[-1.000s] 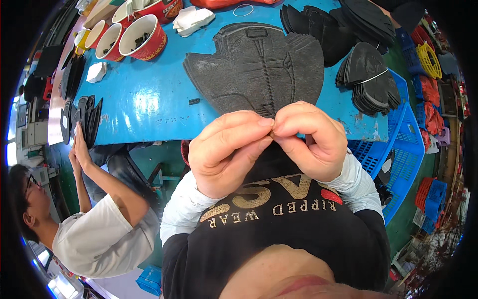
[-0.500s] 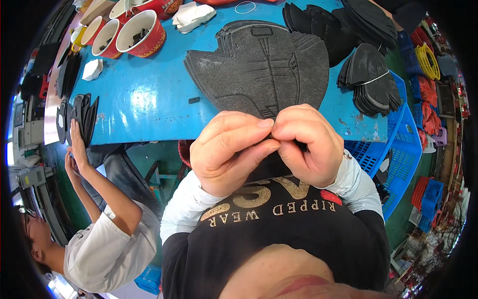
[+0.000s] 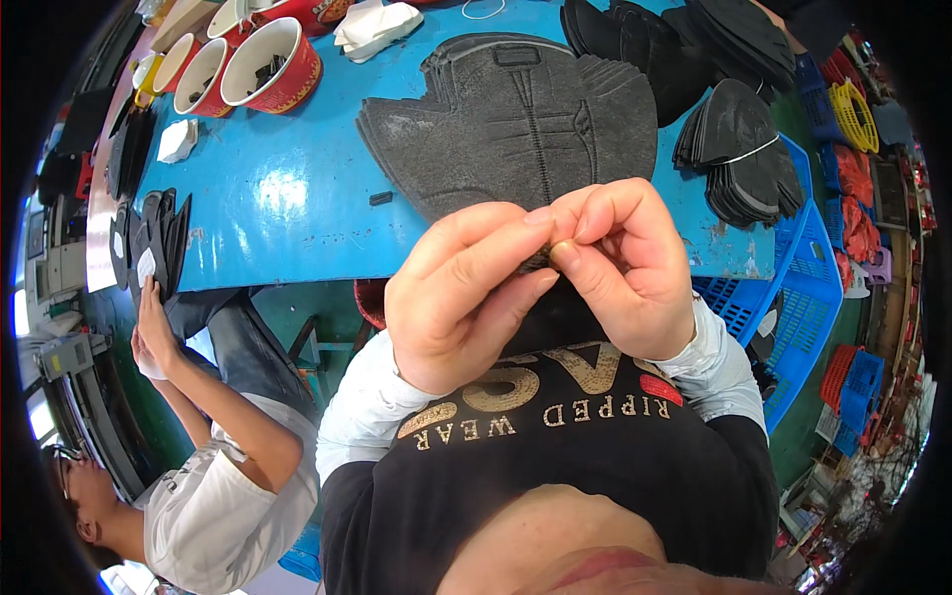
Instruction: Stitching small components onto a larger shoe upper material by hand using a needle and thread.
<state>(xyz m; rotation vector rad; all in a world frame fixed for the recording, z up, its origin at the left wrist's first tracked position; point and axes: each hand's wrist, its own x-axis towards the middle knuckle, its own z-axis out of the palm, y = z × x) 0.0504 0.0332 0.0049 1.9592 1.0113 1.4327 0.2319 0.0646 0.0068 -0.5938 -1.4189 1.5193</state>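
In front of my chest my two hands meet at the fingertips. Between the thumb and forefinger of my left hand is a small dark piece, mostly hidden by the fingers. My right hand pinches at the same piece, its thumb tip against it and its other fingers curled in. Just beyond them, a stack of dark grey moulded sheets lies on the blue table, with ridges and a zip-like line pressed into the top one. A small black strip lies left of the stack.
Red-and-white paper tubs holding small black bits stand at the far left, near folded white paper. Black cut sheets, some in a banded bundle, lie on the right. Blue plastic crates stand beside the table. A co-worker handles black pieces at left.
My right hand has shifted slightly up, its fingers opening out a little, so more of the dark piece shows. The co-worker's hands have moved down from the black pieces.
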